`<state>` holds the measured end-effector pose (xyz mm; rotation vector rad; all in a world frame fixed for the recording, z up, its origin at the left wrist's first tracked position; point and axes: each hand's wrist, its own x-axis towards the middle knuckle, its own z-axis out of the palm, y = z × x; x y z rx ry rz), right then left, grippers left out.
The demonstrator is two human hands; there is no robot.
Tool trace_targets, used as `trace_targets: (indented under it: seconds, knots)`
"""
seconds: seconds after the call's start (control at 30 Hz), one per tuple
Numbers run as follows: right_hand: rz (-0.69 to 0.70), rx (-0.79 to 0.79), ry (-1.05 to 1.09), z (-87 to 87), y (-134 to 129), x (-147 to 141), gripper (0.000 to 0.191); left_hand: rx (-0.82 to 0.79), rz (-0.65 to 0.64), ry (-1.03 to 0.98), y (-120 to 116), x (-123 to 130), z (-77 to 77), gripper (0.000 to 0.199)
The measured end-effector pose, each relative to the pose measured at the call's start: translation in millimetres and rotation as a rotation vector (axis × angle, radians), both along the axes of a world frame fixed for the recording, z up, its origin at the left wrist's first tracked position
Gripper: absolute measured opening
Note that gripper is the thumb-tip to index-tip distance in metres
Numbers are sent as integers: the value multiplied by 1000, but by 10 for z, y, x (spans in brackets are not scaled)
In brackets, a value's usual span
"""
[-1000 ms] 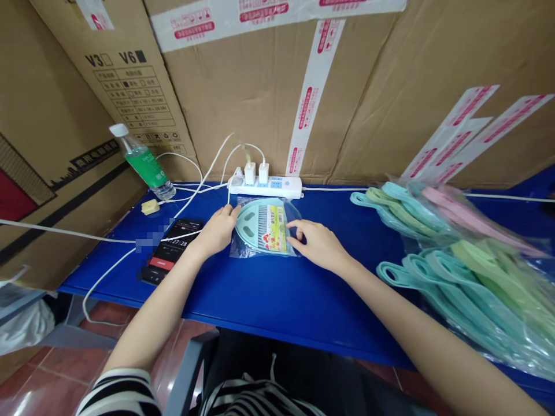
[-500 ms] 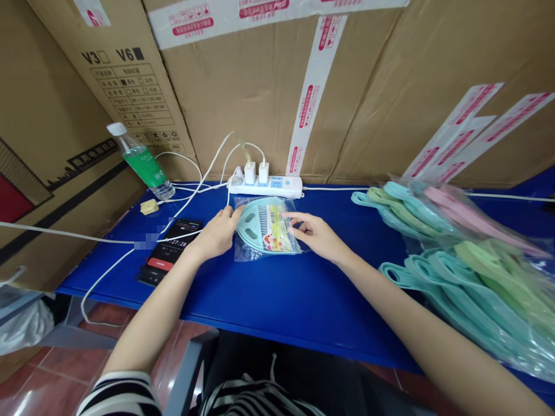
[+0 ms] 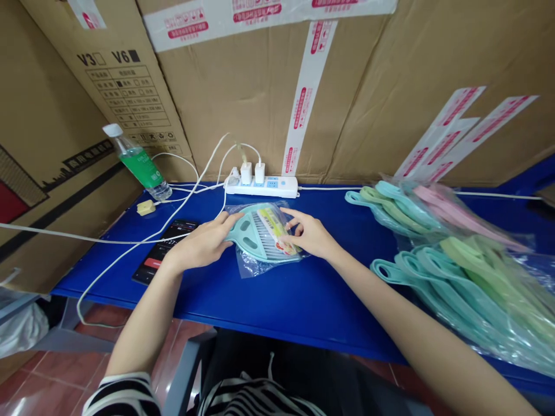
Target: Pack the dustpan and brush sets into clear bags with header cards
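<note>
Between our two hands, on the blue table point(image 3: 277, 306), a teal plastic dustpan point(image 3: 243, 234) lies inside its clear bag point(image 3: 247, 267). We rest our left hand point(image 3: 199, 242) flat and open against the bag's left end. Our right hand point(image 3: 310, 234) curves narrowly, fingertips point(image 3: 286, 212) on the bag beside the printed label point(image 3: 277, 234); whether it grips, we cannot tell.

A pale green plastic dustpan point(image 3: 245, 234) lies in a clear plastic bag point(image 3: 249, 267) on a blue table point(image 3: 277, 300). It lies flat and a bit turned, with its round end with holes to the left. It has gray bristles point(image 3: 263, 244) in the middle. A yellow and red paper label point(image 3: 277, 231) sits on top, slanted.
</note>
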<state>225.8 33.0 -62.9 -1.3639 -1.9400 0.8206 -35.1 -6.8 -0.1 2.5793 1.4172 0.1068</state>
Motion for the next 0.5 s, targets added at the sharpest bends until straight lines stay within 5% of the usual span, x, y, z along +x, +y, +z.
trace_targets:
  seconds: [0.33,0.5]
  knots:
    - [31,25,27,23,-32,-92,46,63,134,-90,-473,-74,-106,56]
    - [1,111,-4,78,205,57,37,55,95,-180,-661,-209,-119,51]
